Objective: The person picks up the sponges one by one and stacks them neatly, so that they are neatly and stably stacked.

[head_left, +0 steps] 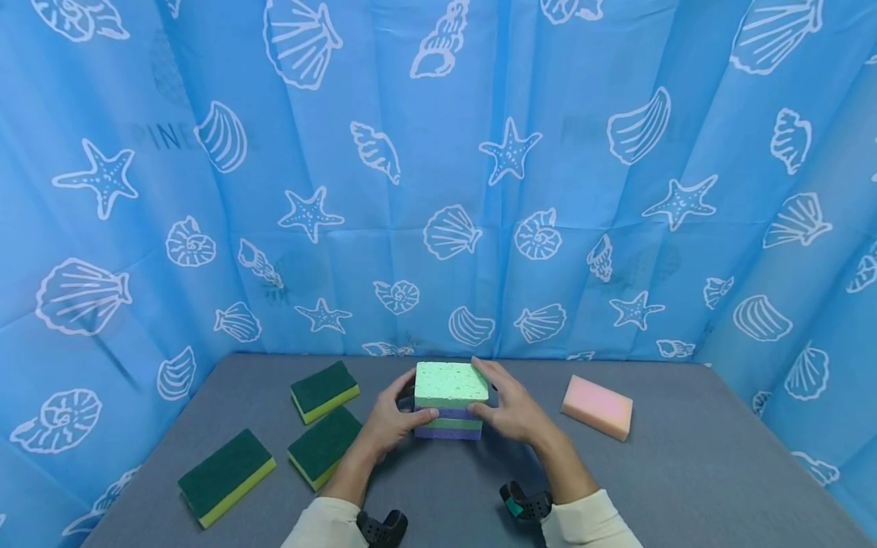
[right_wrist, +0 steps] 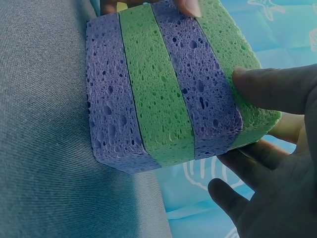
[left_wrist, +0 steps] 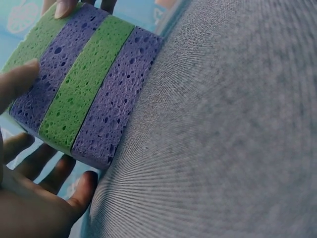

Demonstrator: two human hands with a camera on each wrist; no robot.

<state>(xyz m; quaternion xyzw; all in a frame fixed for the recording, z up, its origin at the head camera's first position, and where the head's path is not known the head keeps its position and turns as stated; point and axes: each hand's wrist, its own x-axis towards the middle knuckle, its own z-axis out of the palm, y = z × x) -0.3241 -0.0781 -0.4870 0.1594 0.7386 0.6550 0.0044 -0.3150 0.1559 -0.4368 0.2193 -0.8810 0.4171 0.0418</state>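
Note:
Green and purple sponges stand stacked in alternating layers in the middle of the table. The top green sponge (head_left: 451, 380) lies over an upper purple sponge (right_wrist: 195, 74), then a lower green sponge (left_wrist: 86, 89), with the bottom purple sponge (head_left: 448, 434) on the table. My left hand (head_left: 389, 418) grips the stack's left end, thumb on the front at the upper purple layer and fingers along the end. My right hand (head_left: 515, 411) holds the right end of the top green sponge, thumb on its front face, fingers reaching to its back edge.
On the grey table (head_left: 685, 472), green-and-yellow scrub sponges lie at left: one (head_left: 226, 472) near, one (head_left: 325, 384) far, one (head_left: 327, 441) partly behind my left forearm. A pink-orange sponge (head_left: 597, 406) lies at right. A blue shell-patterned curtain (head_left: 438, 175) hangs behind.

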